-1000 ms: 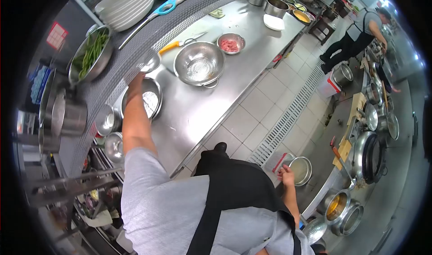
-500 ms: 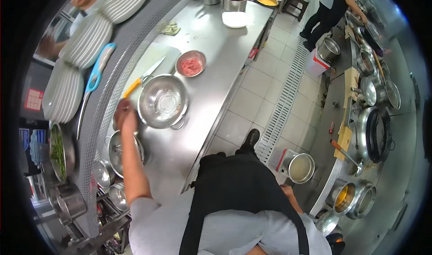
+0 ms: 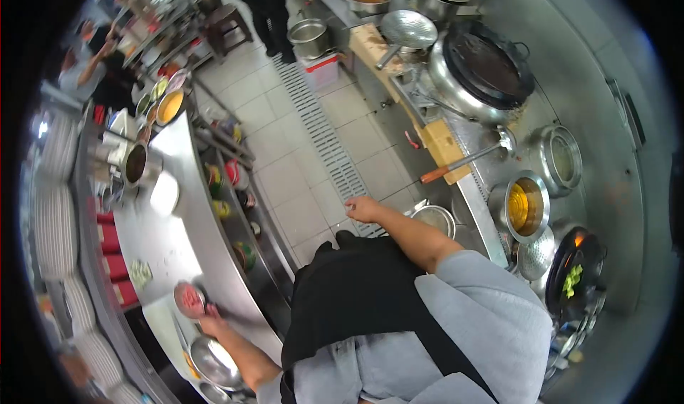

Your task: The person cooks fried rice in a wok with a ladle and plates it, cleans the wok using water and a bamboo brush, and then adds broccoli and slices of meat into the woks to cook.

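At the lower left, my left hand (image 3: 209, 320) grips the near rim of a small metal bowl (image 3: 202, 291) that holds pink raw sliced meat (image 3: 188, 300). Just below this hand is a larger steel bowl (image 3: 216, 362) on the steel counter (image 3: 231, 297). A knife (image 3: 181, 330) with a yellow handle lies beside it on a pale cutting board (image 3: 162, 321). My right hand (image 3: 362, 208) hangs over the floor in front of my apron, its fingers curled, with nothing visible in them.
Along the right runs the stove line, with a large wok (image 3: 488, 69), a ladle (image 3: 467, 163) with a wooden handle and a pot of yellow liquid (image 3: 524, 208). A lidless pot (image 3: 434, 219) stands low beside the stove. Another person's legs (image 3: 267, 16) are ahead, near a floor drain (image 3: 317, 112).
My view has swung right toward the stove. My left hand has gone from beside the larger bowl to the meat bowl and taken hold of it. My right hand has come up and forward.
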{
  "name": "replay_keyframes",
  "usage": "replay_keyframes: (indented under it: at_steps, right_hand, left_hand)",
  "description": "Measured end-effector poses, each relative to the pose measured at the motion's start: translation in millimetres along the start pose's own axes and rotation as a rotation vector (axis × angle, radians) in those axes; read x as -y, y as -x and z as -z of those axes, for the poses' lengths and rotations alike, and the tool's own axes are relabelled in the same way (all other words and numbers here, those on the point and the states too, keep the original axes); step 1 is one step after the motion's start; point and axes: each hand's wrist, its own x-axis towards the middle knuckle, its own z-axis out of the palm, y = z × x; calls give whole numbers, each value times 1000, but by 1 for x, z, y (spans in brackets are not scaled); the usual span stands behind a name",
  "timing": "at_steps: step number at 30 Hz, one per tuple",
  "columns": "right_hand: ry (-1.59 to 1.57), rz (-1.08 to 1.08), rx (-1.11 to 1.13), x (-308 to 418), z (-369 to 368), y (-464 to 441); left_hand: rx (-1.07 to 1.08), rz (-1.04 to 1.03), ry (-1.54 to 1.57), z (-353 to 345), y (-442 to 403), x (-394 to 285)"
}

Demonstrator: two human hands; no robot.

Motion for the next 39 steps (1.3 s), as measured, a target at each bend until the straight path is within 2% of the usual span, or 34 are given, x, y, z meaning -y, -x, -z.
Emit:
replay_keyframes:
  at_steps: [1, 4, 7, 9, 12, 13, 16, 18, 20, 23, 28, 29, 32, 36, 37, 39]
  right_hand:
    - [-21, -4, -26, 0, 8, -5]
    - [-492, -151, 64, -4, 39, 1]
    - [-1134, -223, -83, -32, 74, -2]
    - [-1456, -207, -275, -54, 113, -13]
    - [-1601, -171, -736, -58, 190, -42]
    - [-1637, -158, -812, -66, 210, -56]
    - [-1723, -196, -1053, -74, 250, -92]
    - [-1793, -240, -1108, -82, 266, -106]
    - [-1861, -304, -1187, -76, 278, -120]
    - [-1981, -262, -1276, -83, 284, -135]
    - [-2081, -351, -1331, -91, 306, -151]
    - [-2052, -318, -1348, -90, 306, -152]
    - [-2172, -108, -1217, -82, 314, -142]
    - [-2183, 223, -1181, -69, 316, -120]
    - [-2141, 240, -1169, -54, 315, -105]
    - [-1970, 145, -1159, -28, 307, -70]
  left_hand:
    - [-36, -35, 20, -3, 0, -4]
    - [-23, -115, -10, -21, 6, -1]
    - [-18, -109, -198, -57, 16, 2]
    - [183, -104, -256, -99, 31, 8]
    - [515, -50, -346, -194, 38, 21]
    - [615, 28, -343, -239, 58, 18]
    - [944, 26, -317, -358, 104, 20]
    - [1120, 111, -352, -438, 148, 20]
    - [1297, 104, -448, -510, 172, 24]
    - [1559, 48, -564, -594, 244, 16]
    - [1828, 197, -605, -667, 334, 27]
    - [1873, 226, -626, -677, 346, 34]
    - [1947, 275, -628, -693, 376, 50]
    - [1953, 244, -747, -708, 407, 51]
    - [1958, 225, -767, -715, 414, 52]
    - [1959, 204, -774, -727, 422, 53]
